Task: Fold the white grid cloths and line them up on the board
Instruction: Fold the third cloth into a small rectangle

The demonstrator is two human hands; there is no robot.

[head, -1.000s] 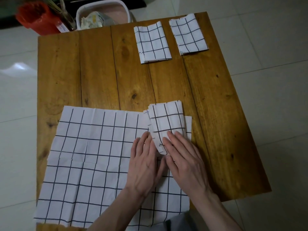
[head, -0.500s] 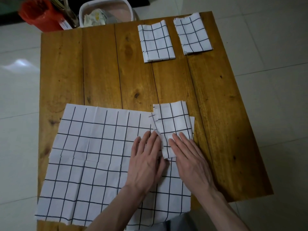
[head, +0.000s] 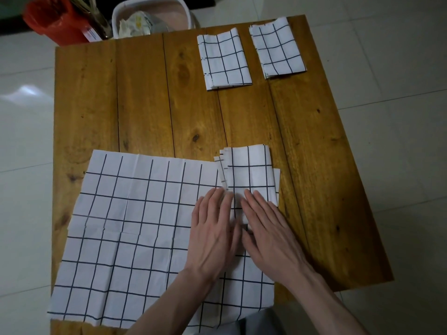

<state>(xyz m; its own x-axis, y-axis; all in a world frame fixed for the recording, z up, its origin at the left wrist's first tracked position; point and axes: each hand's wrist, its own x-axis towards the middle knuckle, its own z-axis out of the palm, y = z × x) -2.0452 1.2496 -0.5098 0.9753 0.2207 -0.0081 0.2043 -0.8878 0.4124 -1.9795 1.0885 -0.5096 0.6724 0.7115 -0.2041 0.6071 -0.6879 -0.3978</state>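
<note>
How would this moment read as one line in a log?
both hands: left hand, right hand flat on third folded cloth | two folded cloths lined up | unfolded cloth beneath

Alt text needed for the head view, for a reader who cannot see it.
Both hands, left hand and right hand, press flat on a folded grid cloth lying on an unfolded cloth at the near edge of a wooden board. Two folded cloths lie side by side at the far edge.

Pale glossy floor tiles (head: 387, 56) surrounded the table; a red bin (head: 55, 22) and white tub (head: 150, 19) stood beyond it.
</note>
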